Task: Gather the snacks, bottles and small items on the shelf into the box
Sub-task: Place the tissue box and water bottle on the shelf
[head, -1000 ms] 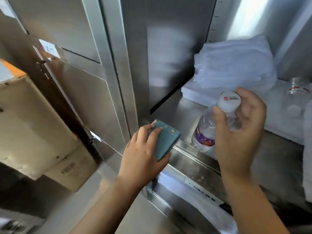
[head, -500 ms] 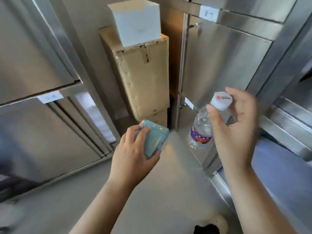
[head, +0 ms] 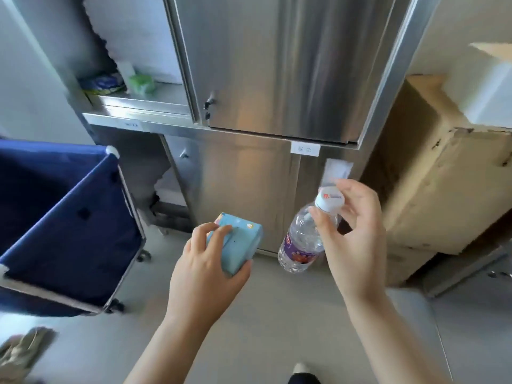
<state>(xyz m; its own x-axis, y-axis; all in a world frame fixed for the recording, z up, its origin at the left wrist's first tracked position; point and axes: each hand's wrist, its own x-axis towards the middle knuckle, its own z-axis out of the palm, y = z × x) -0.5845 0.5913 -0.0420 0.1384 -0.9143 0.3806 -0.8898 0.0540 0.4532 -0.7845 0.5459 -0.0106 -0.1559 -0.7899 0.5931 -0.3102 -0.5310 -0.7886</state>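
Observation:
My left hand [head: 206, 268] grips a small light-blue box [head: 238, 245], fingers over its top and thumb under its near end. My right hand [head: 353, 239] holds a clear water bottle [head: 300, 243] by its neck, just under the white cap [head: 329, 199]; the bottle hangs tilted, with a purple label near its base. Both hands are above the grey floor in front of a steel cabinet [head: 277, 79]. On an open shelf [head: 138, 102] at upper left lie a blue-yellow snack pack [head: 104, 84] and a green pack [head: 142, 83].
A blue fabric cart [head: 69, 223] on castors stands at the left. Worn cardboard boxes [head: 443, 173] are stacked at the right beside the cabinet. A shoe tip [head: 300, 368] shows at the bottom, and a blurred object [head: 22, 353] lies at the lower left.
The view has swung left from the towel shelf, past the stacked cardboard boxes, to this cabinet and the blue cart. Both hands have kept their hold on the blue box and the bottle.

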